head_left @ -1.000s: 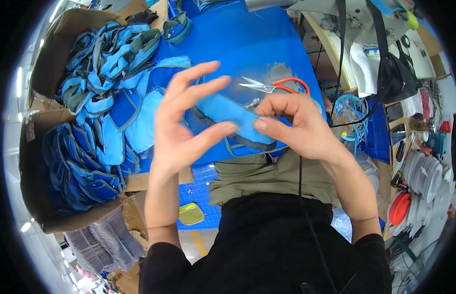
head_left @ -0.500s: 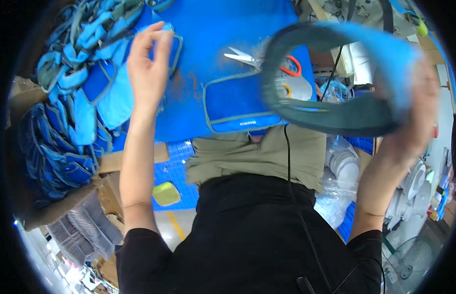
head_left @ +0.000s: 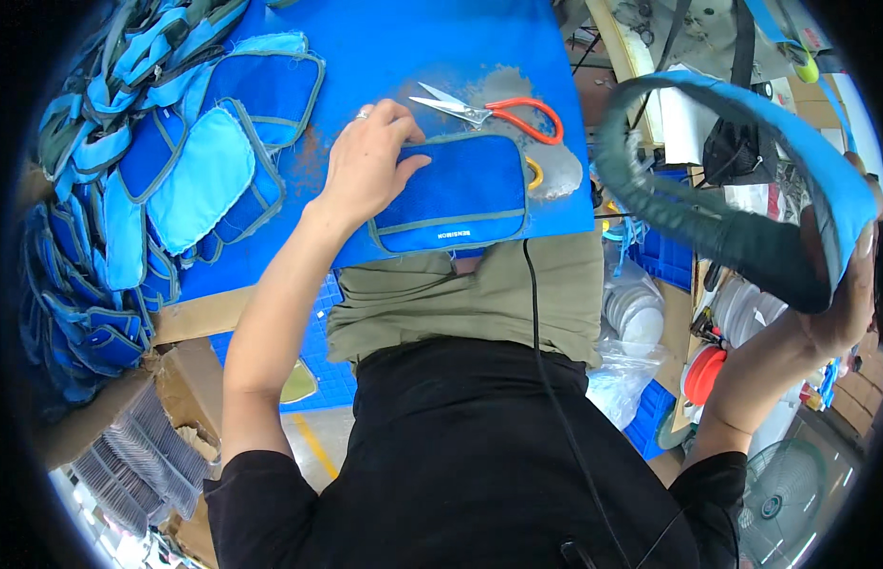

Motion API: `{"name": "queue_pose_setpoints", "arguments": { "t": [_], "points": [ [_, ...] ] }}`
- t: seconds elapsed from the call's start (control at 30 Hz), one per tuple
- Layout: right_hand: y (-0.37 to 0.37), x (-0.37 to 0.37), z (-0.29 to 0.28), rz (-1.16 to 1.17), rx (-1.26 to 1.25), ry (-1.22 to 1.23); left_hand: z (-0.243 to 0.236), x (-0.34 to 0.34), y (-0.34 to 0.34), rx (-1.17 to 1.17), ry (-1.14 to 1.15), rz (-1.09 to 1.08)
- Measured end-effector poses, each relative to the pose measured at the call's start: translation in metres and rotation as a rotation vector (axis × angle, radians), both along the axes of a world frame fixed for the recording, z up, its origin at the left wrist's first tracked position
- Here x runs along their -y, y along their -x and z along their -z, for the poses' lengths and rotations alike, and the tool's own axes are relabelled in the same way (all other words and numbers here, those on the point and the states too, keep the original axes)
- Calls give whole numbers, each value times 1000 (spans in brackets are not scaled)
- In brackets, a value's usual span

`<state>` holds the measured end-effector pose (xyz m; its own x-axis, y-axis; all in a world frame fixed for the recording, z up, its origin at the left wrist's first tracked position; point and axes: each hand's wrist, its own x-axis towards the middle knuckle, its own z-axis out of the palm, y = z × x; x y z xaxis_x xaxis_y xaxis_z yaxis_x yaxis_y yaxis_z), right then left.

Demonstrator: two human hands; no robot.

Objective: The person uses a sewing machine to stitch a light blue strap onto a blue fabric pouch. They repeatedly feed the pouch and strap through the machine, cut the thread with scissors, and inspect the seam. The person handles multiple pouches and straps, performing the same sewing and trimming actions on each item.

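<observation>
My left hand [head_left: 370, 161] reaches over the left edge of a dark blue mesh panel [head_left: 456, 190] with grey-green binding, lying flat on the blue table. Its thumb and fingers are apart with nothing between them; whether they touch the panel I cannot tell. Out at the far right, my right hand [head_left: 849, 299] grips a wide looped strap [head_left: 783, 114], light blue on its outside and dark green inside. The loop hangs in the air, off the table's right side. Open scissors [head_left: 522, 116] with orange-red handles rest just beyond the panel, and a yellow handle loop [head_left: 534, 173] pokes out at its right edge.
Several light and dark blue fabric pieces [head_left: 209, 180] and straps [head_left: 152, 57] are heaped on the table's left. Below them stands a cardboard box [head_left: 190, 379] beside stacked grey pieces. To the right are reels [head_left: 641, 313], a red spool [head_left: 704, 375] and a fan [head_left: 783, 503].
My left hand has moved right and down, from the fabric pieces to the mesh panel. My right hand has carried the looped strap farther right, uncovering the scissors.
</observation>
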<state>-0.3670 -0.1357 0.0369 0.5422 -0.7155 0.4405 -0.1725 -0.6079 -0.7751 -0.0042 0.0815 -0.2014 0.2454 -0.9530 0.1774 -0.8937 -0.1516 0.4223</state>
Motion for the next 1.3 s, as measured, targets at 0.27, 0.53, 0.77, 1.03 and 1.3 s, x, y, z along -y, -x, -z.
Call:
{"name": "queue_pose_setpoints", "arguments": {
  "t": [0.27,0.53,0.77,1.03,1.3],
  "points": [
    [-27,-59,-4,-286,-108,-41,-46,8,-23,-818,-87,-21],
    [-94,-104,-4,-1087,-448,38,-150,3,-13,-882,-39,90],
    [-143,-73,41,-535,-217,419,-193,-1,4,-860,-91,121],
    [-142,-79,68,-429,-164,221,-140,-27,38,-257,670,108],
    [-146,-85,74,-411,-124,196,-133,8,9,-941,85,239]
  ]
}}
